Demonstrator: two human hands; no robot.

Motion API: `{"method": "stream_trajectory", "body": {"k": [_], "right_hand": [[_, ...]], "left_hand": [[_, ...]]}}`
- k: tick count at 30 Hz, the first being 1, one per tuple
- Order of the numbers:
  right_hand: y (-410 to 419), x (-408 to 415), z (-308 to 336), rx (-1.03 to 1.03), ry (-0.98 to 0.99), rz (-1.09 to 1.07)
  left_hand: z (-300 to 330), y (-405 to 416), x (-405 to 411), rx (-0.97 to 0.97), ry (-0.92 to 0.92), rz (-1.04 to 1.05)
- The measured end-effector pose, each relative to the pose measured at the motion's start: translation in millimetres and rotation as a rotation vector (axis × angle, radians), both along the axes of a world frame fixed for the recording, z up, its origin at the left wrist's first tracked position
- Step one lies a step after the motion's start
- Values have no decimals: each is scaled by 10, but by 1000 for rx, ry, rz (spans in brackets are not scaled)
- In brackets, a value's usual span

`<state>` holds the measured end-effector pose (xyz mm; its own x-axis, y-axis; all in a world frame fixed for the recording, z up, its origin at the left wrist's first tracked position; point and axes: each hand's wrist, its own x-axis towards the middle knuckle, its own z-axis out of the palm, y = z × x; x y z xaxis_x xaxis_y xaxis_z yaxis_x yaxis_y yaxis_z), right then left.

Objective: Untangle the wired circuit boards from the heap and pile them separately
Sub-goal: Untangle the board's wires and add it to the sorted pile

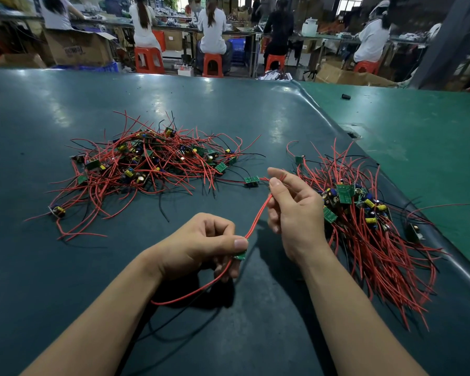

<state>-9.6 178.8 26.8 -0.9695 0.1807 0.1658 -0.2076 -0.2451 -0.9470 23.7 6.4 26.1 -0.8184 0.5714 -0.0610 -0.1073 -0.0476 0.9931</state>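
L hand [201, 245] sits low center over the dark green counter [228, 109], fingers [217, 226] curled in, thumb pressing a small green circuit board [240, 255] against the index finger. From that board one red wire [258, 213] runs up and right to the R hand [296, 210], and another red lead [196, 290] loops down and left under the L wrist, ending free above the counter. A thin black wire trails below it across the counter.

R hand is raised just right of center, thumb and index fingertip pinching the upper end of the red wire w/ a few more red strands bunched there; other fingers loosely curled, holding nothing I can make out.

Tangled heap [147, 166] of boards w/ red and black wires lies on the counter's left-center, wires sprawling every direction. One loose board [251, 181] lies at the heap's right edge, near the R hand's thumb tip; its red leads reach toward the pinch.

Sorted pile [364, 213] is on the right, just beside the R hand: boards clustered at top, red wires mostly fanned down and right in one direction.

A lighter green mat [418, 131] adjoins the counter on the right, w/ a small black object [346, 96] on it. Background: people seated on orange stools [212, 65] at benches, cardboard boxes [76, 47] around.
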Motion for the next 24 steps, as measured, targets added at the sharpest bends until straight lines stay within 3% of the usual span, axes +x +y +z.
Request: {"method": "stream_trajectory", "body": {"k": [4,8,11,20,22,24], "right_hand": [[-20,20,-13,198,110,-159],[-5,1,16,-35,-22,-20],[-6,1,3,-61,-115,132],[140,-93,19,-365,-179,33],[67,-84,5,-303,-244,59],[4,-51,-19,-84,-274,120]], "left_hand": [[-15,-2,-6,18,-8,-6],[-35,-8,-27,56,-30,32],[-45,-9,-35,69,-38,26],[-59,-4,-47,110,-47,59],[-63,19,-67,180,-65,145],[-68,36,-81,232,-81,208]]}}
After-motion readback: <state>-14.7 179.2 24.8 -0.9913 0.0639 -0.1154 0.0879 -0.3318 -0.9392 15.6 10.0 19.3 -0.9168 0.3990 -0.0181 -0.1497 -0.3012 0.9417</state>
